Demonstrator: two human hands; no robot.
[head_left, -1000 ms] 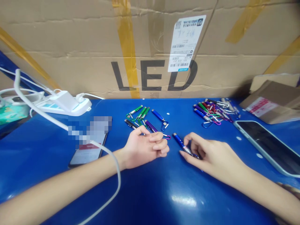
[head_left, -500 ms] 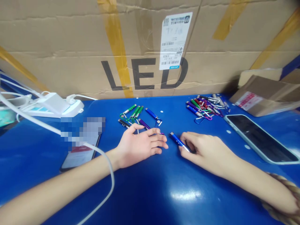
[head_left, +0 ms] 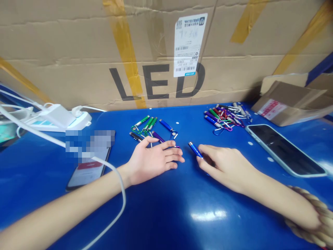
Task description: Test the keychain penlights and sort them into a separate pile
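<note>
My right hand [head_left: 226,165] pinches a small blue penlight [head_left: 194,150] between thumb and fingers, its silver-tipped end pointing up and left. The rear of this penlight is hidden by the fingers. My left hand [head_left: 154,158] rests on its edge with the fingers spread, palm turned partly up, holding nothing. Just beyond it lie a purple penlight [head_left: 158,136], a black penlight [head_left: 135,136], another blue penlight [head_left: 165,124] and three green penlights [head_left: 150,123], with small carabiner clips. The left hand partly covers the purple and black ones.
A pile of mixed-colour penlights [head_left: 223,116] lies at the back right, near a phone [head_left: 284,149] and an open carton [head_left: 281,102]. On the left are another phone [head_left: 87,175], a power strip [head_left: 80,121] and a white cable [head_left: 122,194]. A large cardboard box [head_left: 85,69] stands behind.
The whole view has shifted slightly. My right hand has slid a little along the blue penlight, covering more of its rear end. My left hand keeps its pose.
</note>
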